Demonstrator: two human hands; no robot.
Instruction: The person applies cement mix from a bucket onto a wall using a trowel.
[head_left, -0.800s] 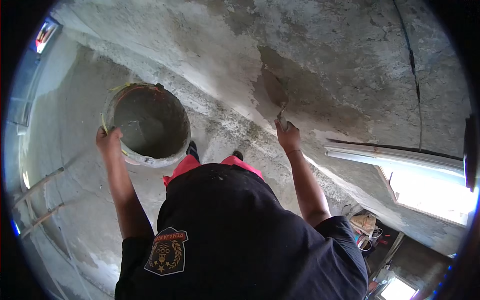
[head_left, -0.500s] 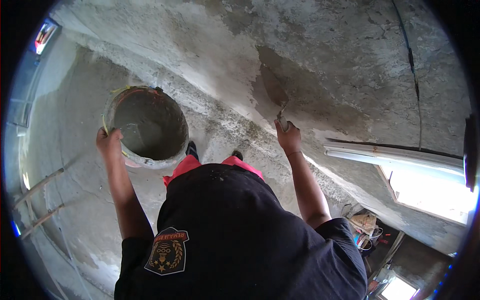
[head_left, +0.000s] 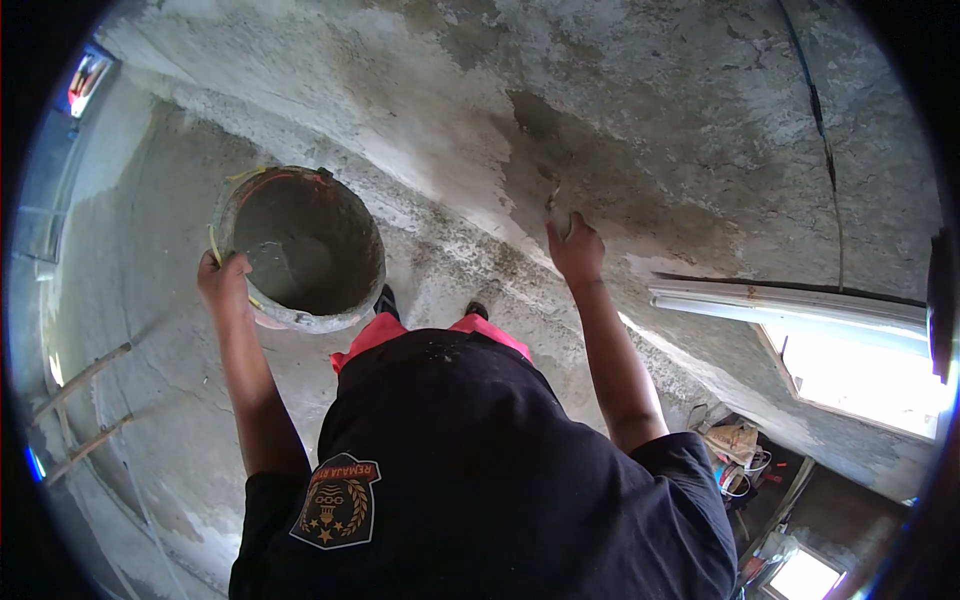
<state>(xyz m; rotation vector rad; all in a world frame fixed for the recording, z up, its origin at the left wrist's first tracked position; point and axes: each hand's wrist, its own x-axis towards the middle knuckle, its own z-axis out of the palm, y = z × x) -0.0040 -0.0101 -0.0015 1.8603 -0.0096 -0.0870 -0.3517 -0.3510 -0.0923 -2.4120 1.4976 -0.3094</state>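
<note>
My left hand [head_left: 225,285] is closed on the left rim of a round bucket [head_left: 312,323], beside a strip of yellow cord [head_left: 214,242]. Grey wet mortar [head_left: 325,262] lies inside the bucket, which is tilted a little so its mouth shows. My right hand [head_left: 577,250] grips the pale handle of a pointing trowel [head_left: 554,196] against the rough cement wall [head_left: 660,110]. The trowel's blade hardly stands out from the wall, so its angle is hard to make out. A darker damp patch [head_left: 540,118] spreads on the wall around it.
Beneath the bucket is a grey concrete floor [head_left: 170,310], with wooden poles [head_left: 85,380] at the left. A cable [head_left: 825,140] runs down the wall at the right, above a bright window opening [head_left: 860,375]. Bags and clutter [head_left: 735,445] lie at the lower right.
The trowel has turned, so its blade no longer shows flat and broad. My right hand has risen slightly along the wall. The bucket and left hand have shifted a little right.
</note>
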